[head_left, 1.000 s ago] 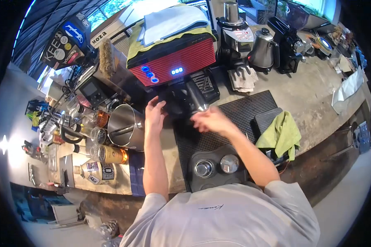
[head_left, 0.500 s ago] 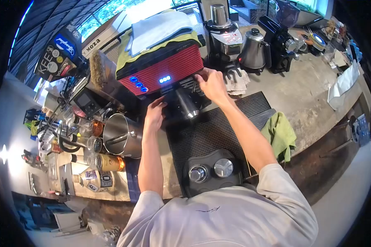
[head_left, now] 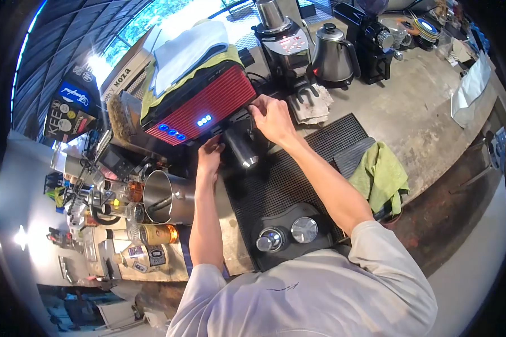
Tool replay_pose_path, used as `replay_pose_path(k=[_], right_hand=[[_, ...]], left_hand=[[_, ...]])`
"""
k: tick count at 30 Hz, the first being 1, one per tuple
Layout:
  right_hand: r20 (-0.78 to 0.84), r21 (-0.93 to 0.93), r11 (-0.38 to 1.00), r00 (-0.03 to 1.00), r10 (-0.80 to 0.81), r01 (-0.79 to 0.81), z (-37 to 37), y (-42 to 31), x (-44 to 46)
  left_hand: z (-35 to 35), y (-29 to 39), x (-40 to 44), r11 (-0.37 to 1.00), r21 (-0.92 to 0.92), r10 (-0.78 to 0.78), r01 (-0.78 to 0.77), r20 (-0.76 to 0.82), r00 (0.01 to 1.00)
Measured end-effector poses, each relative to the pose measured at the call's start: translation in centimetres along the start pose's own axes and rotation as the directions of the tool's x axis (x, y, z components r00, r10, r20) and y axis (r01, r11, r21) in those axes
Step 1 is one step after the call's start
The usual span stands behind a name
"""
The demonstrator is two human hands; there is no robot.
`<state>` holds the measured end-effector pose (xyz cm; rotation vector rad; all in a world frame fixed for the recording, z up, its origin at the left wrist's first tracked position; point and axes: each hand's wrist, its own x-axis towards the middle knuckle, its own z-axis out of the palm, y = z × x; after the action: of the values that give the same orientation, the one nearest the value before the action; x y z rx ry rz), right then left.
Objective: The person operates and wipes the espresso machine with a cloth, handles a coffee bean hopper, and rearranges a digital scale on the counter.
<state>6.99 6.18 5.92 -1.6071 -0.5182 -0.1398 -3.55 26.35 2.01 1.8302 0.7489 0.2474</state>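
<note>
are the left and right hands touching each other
Apart: the head view shows a plain gap between the left hand and the right hand, with the black handle visible in it.

A person reaches forward with both arms, forearms bare and hands apart. The left arm (head_left: 206, 222) runs nearly straight ahead, the left hand (head_left: 209, 160) turned inward with its fingers loosely bent. The right arm (head_left: 331, 182) slants forward and leftward, the right hand (head_left: 274, 121) farther out, back uppermost, fingers curled; how firmly either closes cannot be told.
</note>
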Motion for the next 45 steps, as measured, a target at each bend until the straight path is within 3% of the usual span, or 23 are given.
replay_pose_path(k=[3, 8, 11, 20, 24, 26, 27, 28, 31, 33, 35, 39, 43, 45], right_hand=[[0.01, 0.023, 1.0, 1.0, 0.011, -0.012, 0.0, 0.0, 0.0], [0.014, 0.004, 1.0, 0.999, -0.029, 0.029, -0.4, 0.3, 0.2], [0.028, -0.013, 0.999, 0.999, -0.034, 0.034, -0.6, -0.1, 0.3], [0.074, -0.025, 1.0, 0.997, -0.016, 0.018, -0.9, 0.0, 0.5], [0.093, -0.041, 0.999, 0.995, -0.032, 0.035, -1.2, 0.0, 0.6], [0.101, -0.041, 0.998, 0.994, -0.034, 0.038, -1.3, 0.0, 0.8], [0.105, -0.051, 0.998, 0.994, -0.041, 0.047, -1.3, 0.0, 0.9], [0.109, -0.061, 0.997, 0.993, -0.047, 0.054, -1.4, -0.1, 0.9], [0.119, -0.08, 0.995, 0.992, -0.051, 0.06, -1.6, 0.0, 1.0], [0.142, -0.096, 0.994, 0.989, -0.047, 0.061, -1.6, 0.0, 1.0], [0.14, -0.08, 0.995, 0.989, -0.047, 0.058, -1.6, 0.0, 1.3], [0.146, -0.061, 0.997, 0.988, -0.042, 0.051, -1.3, 0.0, 0.9], [0.141, -0.089, 0.995, 0.99, -0.031, 0.044, -1.8, -0.3, 1.3], [0.155, -0.107, 0.994, 0.988, -0.001, 0.018, -1.7, -0.6, 1.2]], left_hand=[[0.2, -3.7, 3.4, 0.964, -0.109, 0.247, -0.243, 0.026, 0.969], [0.9, -1.3, 2.3, 0.985, -0.1, 0.144, -0.139, 0.048, 0.988], [0.0, -0.2, 0.6, 0.995, 0.016, 0.094, -0.095, 0.039, 0.995], [0.1, -1.1, 2.9, 0.989, 0.064, 0.12, -0.132, 0.159, 0.98], [-0.1, -1.4, 5.7, 0.904, 0.29, 0.234, -0.314, 0.277, 0.932], [0.7, -1.0, 5.6, 0.593, 0.653, 0.471, -0.47, 0.192, 0.861], [1.1, -1.0, 5.5, 0.383, 0.795, 0.581, -0.471, 0.189, 0.792], [1.3, -1.3, 5.0, 0.384, 0.795, 0.58, -0.47, 0.188, 0.793], [1.9, -2.9, 1.9, 0.435, 0.82, 0.734, -0.371, -0.085, 0.674], [3.4, 0.8, -3.9, 0.514, 0.81, 0.606, -0.284, -0.108, 0.788], [5.2, 0.6, -6.9, 0.489, 0.808, 0.692, -0.328, -0.131, 0.71], [6.5, 0.0, -7.4, 0.393, 0.813, 0.789, -0.43, -0.057, 0.612], [4.7, -0.5, -5.2, 0.277, 0.851, 0.796, -0.446, 0.057, 0.602], [4.9, -0.6, -5.4, 0.289, 0.851, 0.785, -0.439, 0.051, 0.617]])
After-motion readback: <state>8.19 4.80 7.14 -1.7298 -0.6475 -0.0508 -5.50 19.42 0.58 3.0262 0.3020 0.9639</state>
